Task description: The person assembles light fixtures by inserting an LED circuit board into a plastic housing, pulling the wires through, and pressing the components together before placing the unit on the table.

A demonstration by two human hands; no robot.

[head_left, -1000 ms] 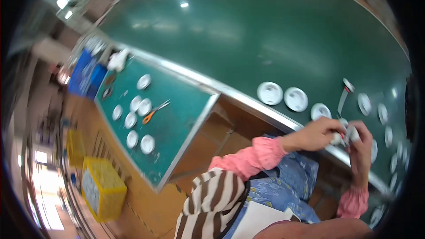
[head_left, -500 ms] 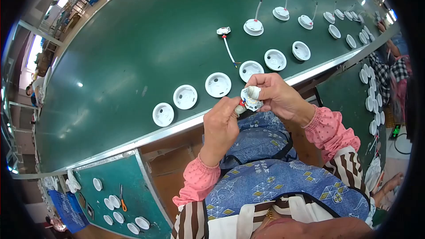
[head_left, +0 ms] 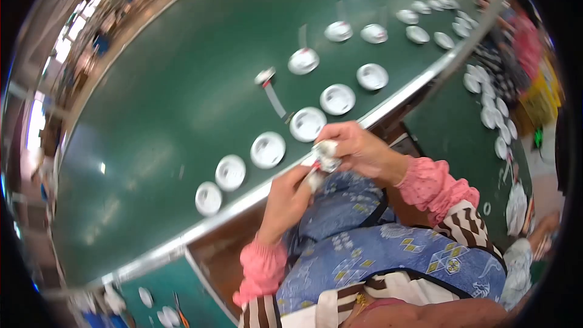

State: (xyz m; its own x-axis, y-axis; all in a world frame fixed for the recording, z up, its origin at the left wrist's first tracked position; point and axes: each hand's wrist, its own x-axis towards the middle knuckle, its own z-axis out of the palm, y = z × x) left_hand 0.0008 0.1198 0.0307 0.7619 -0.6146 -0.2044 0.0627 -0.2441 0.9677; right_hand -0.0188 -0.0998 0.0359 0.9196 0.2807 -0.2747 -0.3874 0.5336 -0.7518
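Just over the table's front edge, my left hand (head_left: 288, 197) and my right hand (head_left: 358, 150) meet around a small white part (head_left: 328, 157) with a bit of red on it. The fingers of both hands are pinched on this part, and the image is blurred there. Behind the hands, a round white cup (head_left: 308, 124) sits on the green table (head_left: 176, 115). A white piece with a pale cable (head_left: 275, 98) lies farther back.
More white cups (head_left: 268, 150) form a row along the metal edge (head_left: 225, 209). Cups with upright cables (head_left: 303, 61) stand behind. A side table at lower left holds cups and scissors (head_left: 181, 313). Co-workers (head_left: 525, 42) are at the right.
The whole view has turned and shifted, so the table items appear lower and farther left. Both hands remain together on the white part.
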